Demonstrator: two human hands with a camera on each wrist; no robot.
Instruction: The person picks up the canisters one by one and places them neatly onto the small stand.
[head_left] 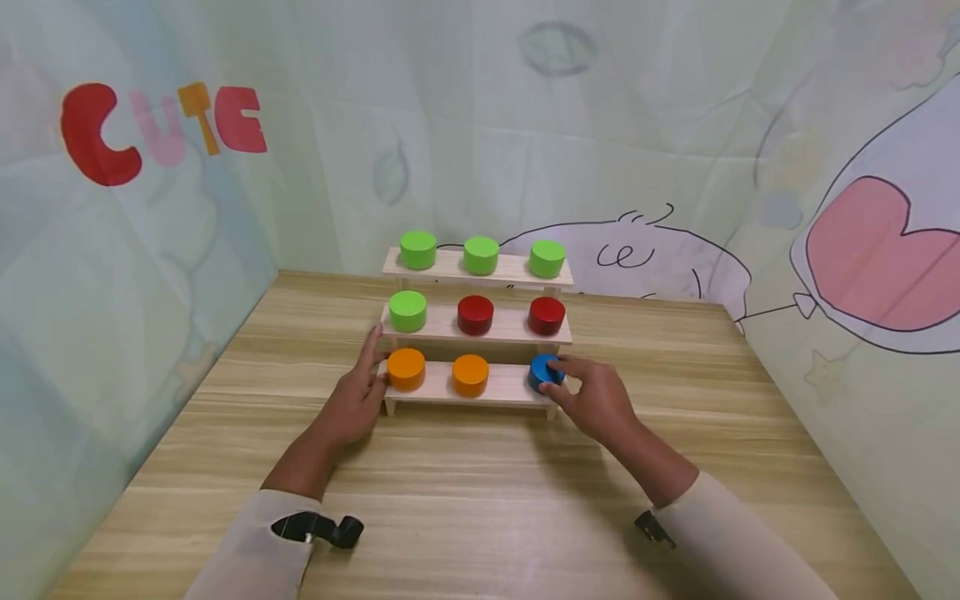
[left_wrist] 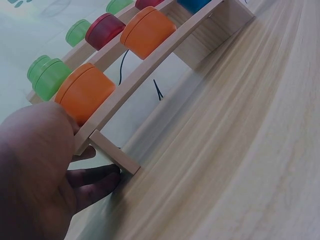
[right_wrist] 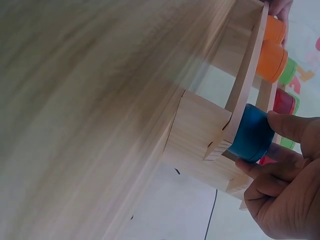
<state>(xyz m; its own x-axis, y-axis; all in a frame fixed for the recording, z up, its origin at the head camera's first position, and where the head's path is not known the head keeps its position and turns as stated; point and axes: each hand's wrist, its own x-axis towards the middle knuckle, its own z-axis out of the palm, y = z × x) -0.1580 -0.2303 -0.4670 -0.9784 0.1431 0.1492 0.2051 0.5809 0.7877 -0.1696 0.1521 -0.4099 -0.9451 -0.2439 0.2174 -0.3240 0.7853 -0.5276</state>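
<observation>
A three-tier wooden rack (head_left: 510,383) stands on the table with small round coloured tubs on it. On the bottom tier my right hand (head_left: 600,400) pinches the blue tub (right_wrist: 251,132) at the right end between thumb and fingers; the tub sits at the shelf's edge. At the opposite end, my left hand (head_left: 356,400) holds the rack, its fingers about the shelf end and leg (left_wrist: 115,152). It lies right beside an orange tub (head_left: 406,369). Another orange tub (head_left: 470,375) sits mid-shelf, with a gap between it and the blue one.
The middle tier carries a green tub (head_left: 407,311) and two red tubs (head_left: 476,315), the second red one (head_left: 546,316) at the right. Three green tubs (head_left: 481,256) line the top tier. A printed curtain (head_left: 465,125) hangs behind the wood-grain table (head_left: 480,500).
</observation>
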